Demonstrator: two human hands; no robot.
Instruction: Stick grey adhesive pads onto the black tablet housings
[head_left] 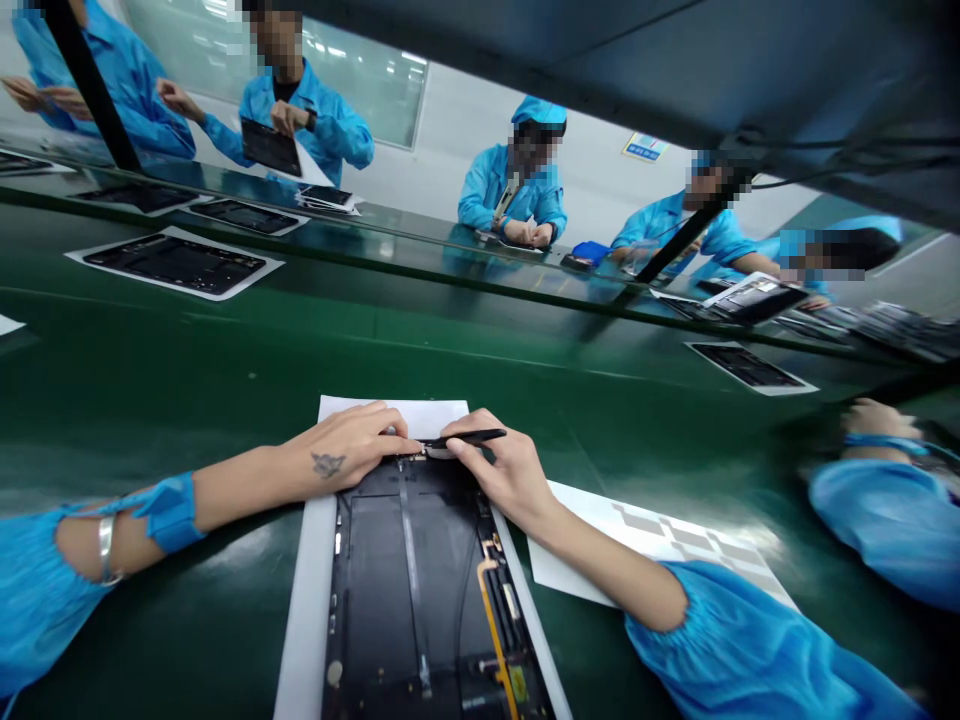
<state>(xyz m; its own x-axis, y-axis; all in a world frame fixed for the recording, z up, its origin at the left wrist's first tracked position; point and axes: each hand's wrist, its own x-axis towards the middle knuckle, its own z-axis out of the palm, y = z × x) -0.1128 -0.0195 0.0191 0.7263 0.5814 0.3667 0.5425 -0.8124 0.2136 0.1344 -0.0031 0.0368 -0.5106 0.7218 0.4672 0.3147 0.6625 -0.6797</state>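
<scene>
An open tablet housing (pixel 450 560), black inside with an orange flat cable along its right side, lies lengthwise before me on white paper (pixel 394 408). My left hand (pixel 364 445) rests at its far edge, fingers curled and pressed together by a small gold-coloured part (pixel 418 457). What those fingertips pinch, if anything, is too small to make out. Between the thumb and fingers of my right hand (pixel 506 470) are black tweezers (pixel 480 436), their tip pointing left at that same part, close to my left fingertips.
A printed white sheet (pixel 660 540) lies under my right forearm. Another housing (pixel 176 262) sits on paper at far left, one more (pixel 750 368) at right. Co-workers in blue sit across the green bench (pixel 247 370); a neighbour's sleeve (pixel 885 530) is close at right. A shelf (pixel 675 60) hangs overhead.
</scene>
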